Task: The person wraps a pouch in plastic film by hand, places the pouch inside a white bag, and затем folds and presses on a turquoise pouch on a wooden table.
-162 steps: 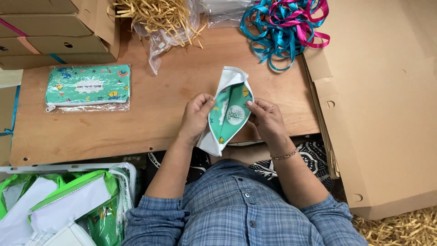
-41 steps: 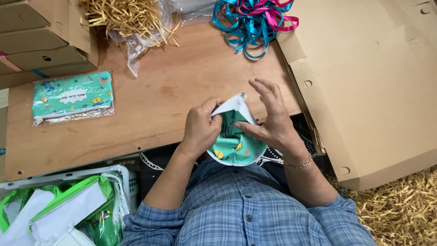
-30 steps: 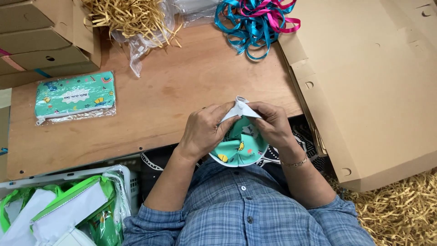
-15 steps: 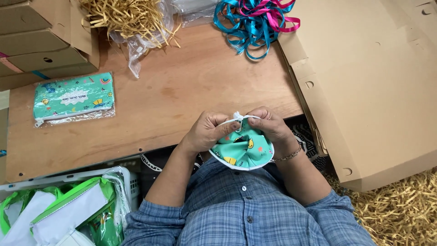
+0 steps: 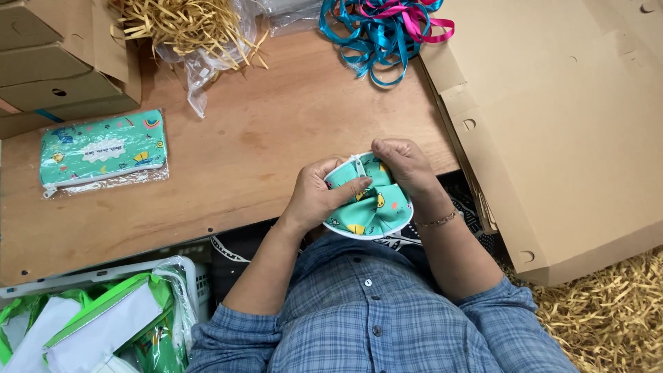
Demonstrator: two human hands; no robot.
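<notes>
A crumpled green printed fabric pouch (image 5: 373, 204) with a white zip edge is held over the near edge of the wooden table (image 5: 276, 131), in front of my body. My left hand (image 5: 314, 197) grips its left side, thumb pressed across the fabric. My right hand (image 5: 404, 166) pinches the top right by the white zipper pull. The pouch bulges into a rounded, folded shape between both hands.
A second flat green pouch in a clear sleeve (image 5: 103, 148) lies at the table's left. Stacked cardboard boxes (image 5: 55, 65) and paper shred (image 5: 186, 24) sit at the back, ribbons (image 5: 383, 31) at back centre. Flat cardboard (image 5: 566, 117) lies right. A bin of green pouches (image 5: 103, 321) sits lower left.
The pouch went from held open with white lining showing to bunched up with the green print outside. Both hands closed in around its zipper end.
</notes>
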